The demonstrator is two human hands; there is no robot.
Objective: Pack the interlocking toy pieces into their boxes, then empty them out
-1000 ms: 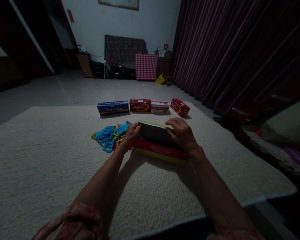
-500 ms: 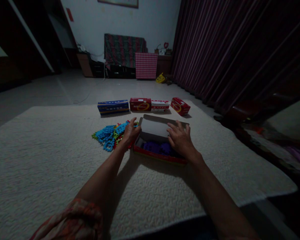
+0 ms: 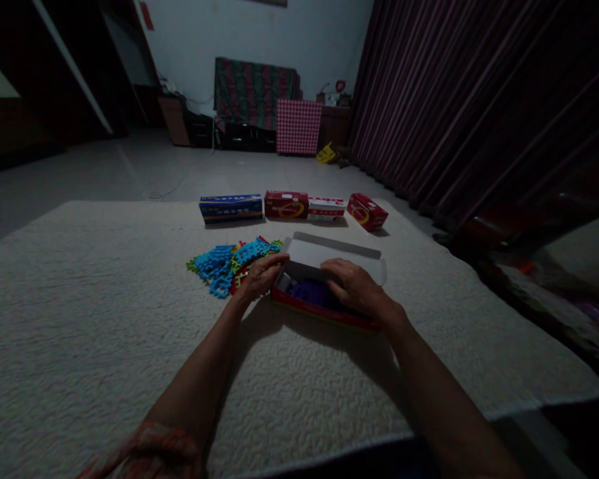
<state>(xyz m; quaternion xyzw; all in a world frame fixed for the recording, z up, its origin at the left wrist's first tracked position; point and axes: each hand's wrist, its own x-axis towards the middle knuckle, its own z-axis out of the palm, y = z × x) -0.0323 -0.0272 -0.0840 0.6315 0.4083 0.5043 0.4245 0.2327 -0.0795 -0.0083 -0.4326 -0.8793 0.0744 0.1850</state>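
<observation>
A red cardboard box lies on the quilted mat, its lid folded back with the pale inside showing. Dark purple plastic pieces are inside it. My left hand grips the box's left end, fingers reaching over the corner by the lid hinge. Above the box's right half is my right hand, fingers bent and thumb apart, dipping toward the purple pieces; its fingertips are partly hidden. Beside my left hand lies a pile of interlocking plastic pieces in blue, green and red.
Behind the open box stand a blue box, a red box, a white and red box and another red box. A cream quilted mat covers the surface. Purple curtains hang at the right.
The lid has tipped farther back and lies lower. My right hand has moved from the lid down over the box opening. My left hand has flattened at the left end.
</observation>
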